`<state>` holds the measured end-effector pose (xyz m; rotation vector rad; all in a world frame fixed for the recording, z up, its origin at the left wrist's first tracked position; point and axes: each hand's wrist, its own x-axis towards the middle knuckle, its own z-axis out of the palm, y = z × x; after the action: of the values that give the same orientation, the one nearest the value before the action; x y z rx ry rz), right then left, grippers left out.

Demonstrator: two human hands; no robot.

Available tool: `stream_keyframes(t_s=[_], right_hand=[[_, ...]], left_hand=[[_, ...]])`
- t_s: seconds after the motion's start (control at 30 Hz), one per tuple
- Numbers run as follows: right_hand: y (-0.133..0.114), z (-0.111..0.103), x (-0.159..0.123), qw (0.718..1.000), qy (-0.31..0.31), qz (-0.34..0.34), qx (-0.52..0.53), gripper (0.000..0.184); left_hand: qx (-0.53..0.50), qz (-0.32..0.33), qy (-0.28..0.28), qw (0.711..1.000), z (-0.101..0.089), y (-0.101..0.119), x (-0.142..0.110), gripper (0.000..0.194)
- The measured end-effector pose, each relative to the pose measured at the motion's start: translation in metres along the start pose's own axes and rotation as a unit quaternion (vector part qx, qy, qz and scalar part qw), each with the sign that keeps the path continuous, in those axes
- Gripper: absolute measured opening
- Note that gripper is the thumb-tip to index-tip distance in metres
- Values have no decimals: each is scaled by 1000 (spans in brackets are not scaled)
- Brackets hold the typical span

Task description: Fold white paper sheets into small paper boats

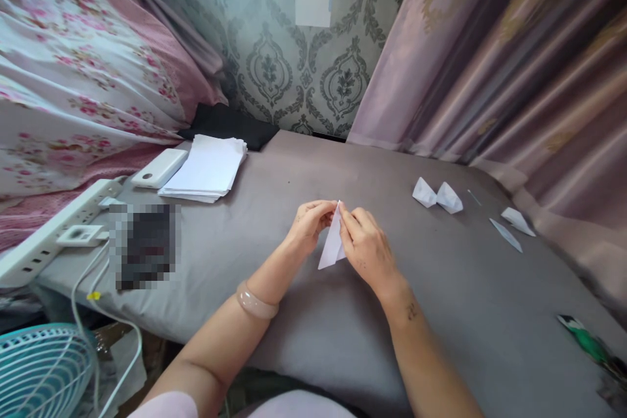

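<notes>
A folded sheet of white paper (332, 245) is held above the grey-covered table, its narrow tip pointing up and its wider end hanging down. My left hand (309, 222) pinches it near the tip from the left side. From the right, my right hand (365, 238) grips the same paper along its edge, fingers closed and covering part of it. Farther right on the table lie two folded white paper shapes (449, 197) side by side. Beyond them are a flat folded paper piece (506, 235) and another small white one (518, 221).
At the back left sits a stack of white paper (206, 166) beside a white power bank (159, 168). A power strip (59, 228) with cables runs along the left edge, near a blurred dark object (147, 245). A fan (44, 372) stands lower left. A green item (588, 339) lies right.
</notes>
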<state>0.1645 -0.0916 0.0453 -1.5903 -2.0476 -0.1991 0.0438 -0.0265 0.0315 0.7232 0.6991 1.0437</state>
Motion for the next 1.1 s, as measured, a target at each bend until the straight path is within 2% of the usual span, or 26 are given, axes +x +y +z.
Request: stream_keyframes(t_s=[0.1, 0.17, 0.2, 0.23, 0.33, 0.37, 0.4, 0.47, 0.7, 0.87, 0.93, 1.0, 1.1], right_hand=[[-1, -1, -1, 1000, -9, 21, 2, 41], [3, -1, -1, 992, 8, 64, 104, 39], [5, 0, -1, 977, 19, 104, 184, 38], [8, 1, -1, 949, 29, 156, 271, 38], [14, 3, 1, 827, 36, 311, 467, 43], [15, 4, 2, 799, 34, 338, 495, 44], [16, 5, 3, 786, 34, 350, 508, 43], [15, 7, 4, 787, 41, 347, 509, 39], [13, 18, 2, 824, 40, 304, 476, 30], [16, 19, 2, 824, 44, 311, 471, 28], [17, 20, 2, 824, 44, 316, 469, 29], [17, 23, 2, 807, 36, 330, 488, 30], [17, 27, 2, 751, 14, 368, 548, 33]], left_hand=[[1, -17, -13, 1000, 0, -2, 1, 26], [-5, -33, -26, 999, 1, -3, 2, 30], [-9, -36, -32, 999, 1, -4, 2, 31], [-12, -35, -36, 999, 1, -5, 2, 31], [-10, -12, -32, 999, 3, -9, 2, 29], [-8, -7, -28, 1000, 3, -10, 1, 29], [-4, -2, -25, 1000, 4, -11, 0, 28], [7, 6, -20, 1000, 5, -14, -1, 28], [8, 29, 20, 999, 6, -22, -1, 31], [5, 5, -13, 1000, 4, -23, 1, 32], [18, 17, -12, 1000, 3, -23, 1, 33], [39, 49, 10, 998, 3, -24, 2, 32], [68, 91, 49, 992, 3, -26, 2, 30]])
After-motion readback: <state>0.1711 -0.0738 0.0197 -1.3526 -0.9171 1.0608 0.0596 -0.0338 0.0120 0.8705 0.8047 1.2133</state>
